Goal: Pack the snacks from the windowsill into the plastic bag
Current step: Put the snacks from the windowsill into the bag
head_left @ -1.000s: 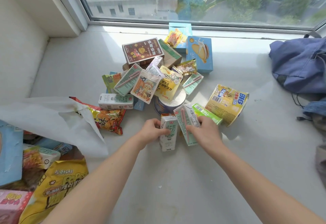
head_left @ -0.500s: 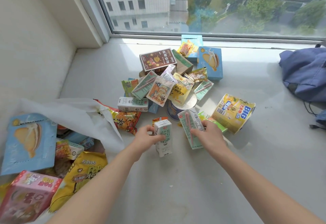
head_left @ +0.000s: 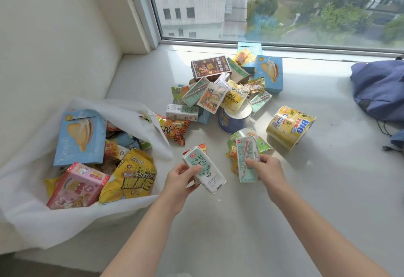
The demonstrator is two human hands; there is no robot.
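Note:
My left hand (head_left: 179, 180) grips a white and green milk carton (head_left: 205, 173), tilted and lifted off the sill. In my right hand (head_left: 267, 168) is a second milk carton (head_left: 246, 161) with a straw on its face, together with a green packet (head_left: 263, 145). A pile of snacks (head_left: 220, 93) lies on the windowsill (head_left: 328, 200) beyond both hands. The white plastic bag (head_left: 32, 217) sits open at the left, holding a blue box (head_left: 82, 136), a pink box (head_left: 76, 186) and a yellow popcorn bag (head_left: 131, 178).
A yellow noodle cup (head_left: 289, 126) lies on its side right of the pile. A blue cup (head_left: 234, 119) stands in the middle. An orange chip bag (head_left: 175, 131) rests by the bag's mouth. A blue backpack (head_left: 380, 89) lies at the far right.
Both hands have lifted their cartons off the sill and drawn them toward me. The view has swung left, bringing the open bag into sight.

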